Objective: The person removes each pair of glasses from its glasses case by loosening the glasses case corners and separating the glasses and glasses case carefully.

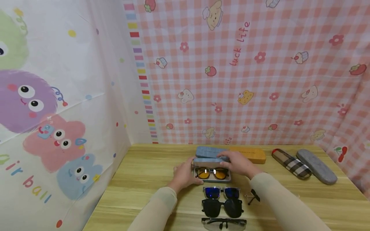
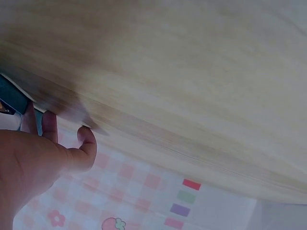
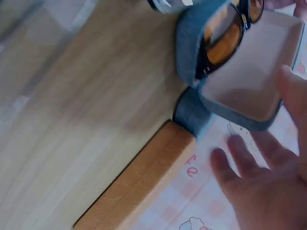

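Note:
An open blue-grey glasses case (image 1: 230, 180) with a pale lining holds sunglasses (image 1: 214, 173) with dark frames and orange lenses. My left hand (image 1: 185, 173) grips the case's left end, the thumb near its front corner. Two of its fingers meet the case side in the left wrist view, where most of the case is out of frame. At the raised lid (image 1: 206, 162), my right hand (image 1: 238, 163) holds the right end, thumb on the inner rim and forefinger behind. Its other fingers (image 3: 235, 148) spread loosely in the right wrist view.
In front lie blue-lensed sunglasses (image 1: 221, 192), black sunglasses (image 1: 222, 208) and clear-lensed glasses (image 1: 224, 223). A dark folded pair (image 1: 253, 196) sits by the right forearm. Behind are a blue case (image 1: 208, 152) and an orange case (image 1: 254, 155); plaid (image 1: 292, 163) and grey (image 1: 316, 166) cases lie right.

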Motion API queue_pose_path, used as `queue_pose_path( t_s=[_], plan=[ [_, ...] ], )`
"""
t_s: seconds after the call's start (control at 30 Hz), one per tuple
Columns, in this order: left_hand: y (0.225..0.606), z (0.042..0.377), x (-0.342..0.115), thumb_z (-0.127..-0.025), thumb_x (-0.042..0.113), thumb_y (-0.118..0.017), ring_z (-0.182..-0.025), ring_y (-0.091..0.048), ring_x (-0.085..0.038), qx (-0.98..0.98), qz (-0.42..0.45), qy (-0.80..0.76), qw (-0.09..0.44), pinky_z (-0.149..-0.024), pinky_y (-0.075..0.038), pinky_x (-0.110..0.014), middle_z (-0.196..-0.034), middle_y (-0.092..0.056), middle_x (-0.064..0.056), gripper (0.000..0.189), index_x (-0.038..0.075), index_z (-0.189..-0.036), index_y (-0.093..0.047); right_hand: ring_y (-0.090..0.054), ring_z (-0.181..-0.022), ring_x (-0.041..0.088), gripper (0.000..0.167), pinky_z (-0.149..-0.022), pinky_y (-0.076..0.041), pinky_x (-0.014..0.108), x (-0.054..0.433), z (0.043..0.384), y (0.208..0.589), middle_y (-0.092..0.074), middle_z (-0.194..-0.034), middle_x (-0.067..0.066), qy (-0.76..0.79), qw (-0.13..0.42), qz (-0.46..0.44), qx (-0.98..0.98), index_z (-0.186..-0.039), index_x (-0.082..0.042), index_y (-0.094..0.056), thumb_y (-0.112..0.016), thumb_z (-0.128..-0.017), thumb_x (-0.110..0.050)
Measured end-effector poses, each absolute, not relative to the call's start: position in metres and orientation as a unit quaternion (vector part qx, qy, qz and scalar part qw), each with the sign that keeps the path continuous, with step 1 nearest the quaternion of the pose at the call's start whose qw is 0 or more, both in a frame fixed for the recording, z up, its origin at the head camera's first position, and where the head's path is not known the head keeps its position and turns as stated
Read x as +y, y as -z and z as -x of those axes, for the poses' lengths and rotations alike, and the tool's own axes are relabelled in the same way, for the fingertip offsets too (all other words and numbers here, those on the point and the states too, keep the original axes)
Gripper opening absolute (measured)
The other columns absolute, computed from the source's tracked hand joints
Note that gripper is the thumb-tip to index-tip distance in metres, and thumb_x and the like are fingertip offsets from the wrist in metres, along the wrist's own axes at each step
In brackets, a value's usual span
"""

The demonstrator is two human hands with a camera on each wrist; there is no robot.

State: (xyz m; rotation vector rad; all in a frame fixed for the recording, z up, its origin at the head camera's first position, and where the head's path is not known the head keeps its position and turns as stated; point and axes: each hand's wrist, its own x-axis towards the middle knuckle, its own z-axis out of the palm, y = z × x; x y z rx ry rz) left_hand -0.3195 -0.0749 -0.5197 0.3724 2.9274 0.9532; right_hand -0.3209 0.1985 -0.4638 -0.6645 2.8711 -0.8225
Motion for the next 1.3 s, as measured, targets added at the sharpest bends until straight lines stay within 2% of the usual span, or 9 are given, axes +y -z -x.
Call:
queue_pose_path(
  t_s=[0.17,0.27,0.37,0.57,0.8,1.03,1.3],
  plan=[
    [0.521,0.320,-0.075,-0.068,0.041,-0.103,-0.129,-0.065,-0.036,0.945,-0.123,-0.303,0.018,-0.108,-0.034,-0.061,-0.136,-0.074,-0.010,0.109,0.023,-0.160,-0.046,-0.048,-0.146,0.050,0.019,-0.113,-0.046,0.069,0.196,0.311,0.469,-0.050,-0.162,0.023,0.263,-0.034,0.244,0.933,-0.119,-0.025,-0.080,-0.078,-0.099,-0.024],
    [0.522,0.320,-0.075,-0.068,0.042,-0.103,-0.129,-0.065,-0.037,0.946,-0.124,-0.300,0.016,-0.107,-0.034,-0.063,-0.136,-0.074,-0.011,0.109,0.023,-0.159,-0.046,-0.045,-0.148,0.051,0.015,-0.114,-0.043,0.070,0.190,0.307,0.473,-0.050,-0.162,0.022,0.226,-0.069,0.268,0.934,-0.111,-0.024,-0.083,-0.082,-0.096,-0.024],
    [0.521,0.320,-0.076,-0.070,0.044,-0.102,-0.129,-0.064,-0.038,0.946,-0.125,-0.297,0.018,-0.108,-0.034,-0.064,-0.138,-0.073,-0.011,0.108,0.023,-0.159,-0.046,-0.042,-0.151,0.051,0.014,-0.118,-0.038,0.072,0.182,0.304,0.478,-0.049,-0.163,0.021,0.185,-0.080,0.277,0.939,-0.110,-0.023,-0.084,-0.082,-0.096,-0.026],
    [0.521,0.317,-0.077,-0.071,0.046,-0.101,-0.129,-0.065,-0.037,0.946,-0.131,-0.296,0.015,-0.106,-0.035,-0.063,-0.139,-0.072,-0.010,0.106,0.024,-0.159,-0.046,-0.038,-0.154,0.051,0.014,-0.121,-0.034,0.073,0.163,0.302,0.486,-0.051,-0.161,0.022,0.127,-0.098,0.265,0.951,-0.108,-0.022,-0.085,-0.081,-0.097,-0.028],
    [0.521,0.317,-0.077,-0.072,0.045,-0.101,-0.128,-0.066,-0.037,0.945,-0.135,-0.299,0.012,-0.105,-0.036,-0.062,-0.139,-0.073,-0.009,0.103,0.023,-0.158,-0.047,-0.033,-0.157,0.050,0.021,-0.126,-0.031,0.067,0.146,0.305,0.495,-0.049,-0.161,0.020,0.033,-0.100,0.239,0.965,-0.110,-0.019,-0.086,-0.082,-0.095,-0.034],
    [0.518,0.316,-0.076,-0.073,0.044,-0.100,-0.129,-0.064,-0.037,0.945,-0.133,-0.297,0.018,-0.108,-0.036,-0.063,-0.140,-0.072,-0.010,0.104,0.021,-0.159,-0.046,-0.038,-0.154,0.050,0.009,-0.124,-0.034,0.067,0.142,0.307,0.498,-0.056,-0.156,0.020,0.039,-0.140,0.235,0.961,-0.087,-0.019,-0.086,-0.085,-0.091,-0.027],
    [0.519,0.315,-0.079,-0.072,0.045,-0.100,-0.127,-0.065,-0.037,0.940,-0.145,-0.309,0.009,-0.106,-0.036,-0.061,-0.139,-0.072,-0.011,0.104,0.020,-0.158,-0.047,-0.043,-0.150,0.051,0.005,-0.120,-0.037,0.070,0.149,0.298,0.491,-0.061,-0.151,0.020,0.094,-0.159,0.271,0.945,-0.084,-0.022,-0.085,-0.088,-0.088,-0.023]
  ],
)
